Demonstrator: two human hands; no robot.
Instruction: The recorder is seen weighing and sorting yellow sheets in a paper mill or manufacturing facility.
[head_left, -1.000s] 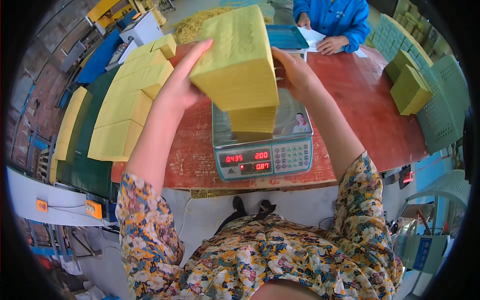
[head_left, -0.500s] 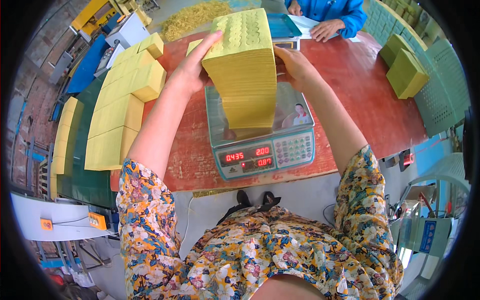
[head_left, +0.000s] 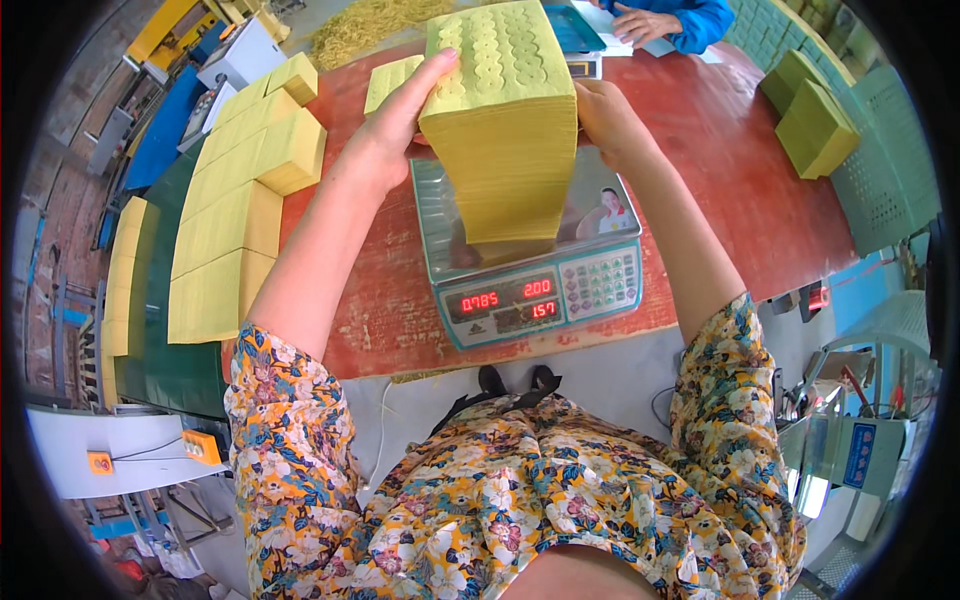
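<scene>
A tall stack of yellow paper sheets [head_left: 508,130] with embossed round marks on top stands on the pan of a digital scale [head_left: 530,270] on a red table [head_left: 720,160]. My left hand [head_left: 392,130] presses against the stack's left side with the fingers on its top edge. My right hand [head_left: 605,115] holds the stack's right side. The scale's red display is lit below the stack.
More yellow stacks [head_left: 240,200] lie in rows at the left on the red table and a green surface. Greenish-yellow stacks [head_left: 815,125] sit at the right. Another person in a blue sleeve [head_left: 690,20] works at the far side. Loose yellow shreds lie beyond.
The stack has come down onto the scale pan between my hands, and the display reading has changed. My view has tilted slightly.
</scene>
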